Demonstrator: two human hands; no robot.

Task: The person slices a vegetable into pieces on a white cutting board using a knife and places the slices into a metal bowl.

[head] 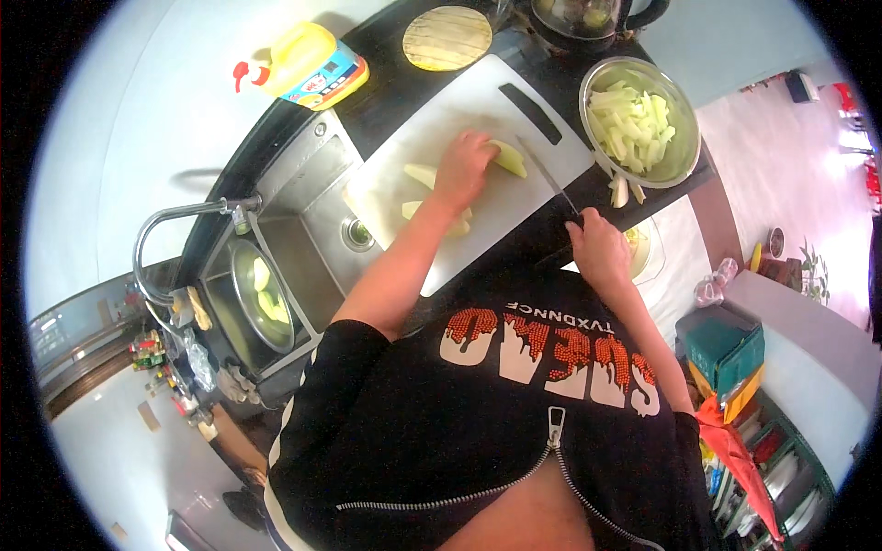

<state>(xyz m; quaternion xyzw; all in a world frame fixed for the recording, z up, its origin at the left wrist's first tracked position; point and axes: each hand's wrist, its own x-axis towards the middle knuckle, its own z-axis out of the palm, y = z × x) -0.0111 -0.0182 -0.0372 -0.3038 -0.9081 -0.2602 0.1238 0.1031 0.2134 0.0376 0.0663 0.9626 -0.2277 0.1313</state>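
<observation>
My left hand (468, 169) rests on a white plastic cutting board (386, 155), its fingers holding down one end of a pale green vegetable piece (510, 161). In my right hand (601, 249) is the handle of a kitchen knife (549, 172). The blade slants over the right part of the board, apart from the held piece. Other peeled vegetable pieces (419, 173) lie left of and beneath my left hand and forearm, partly hidden. Beyond the board's right end, a steel bowl (691, 148) holds many cut vegetable strips (632, 127).
The board's left end overhangs a steel sink (313, 237) with a curved faucet (148, 234). A metal basin (241, 303) with vegetable pieces sits in the sink. A yellow jug (313, 65), a round wooden mat (446, 38) and a glass kettle (575, 17) stand behind. Scraps (620, 191) lie by the bowl.
</observation>
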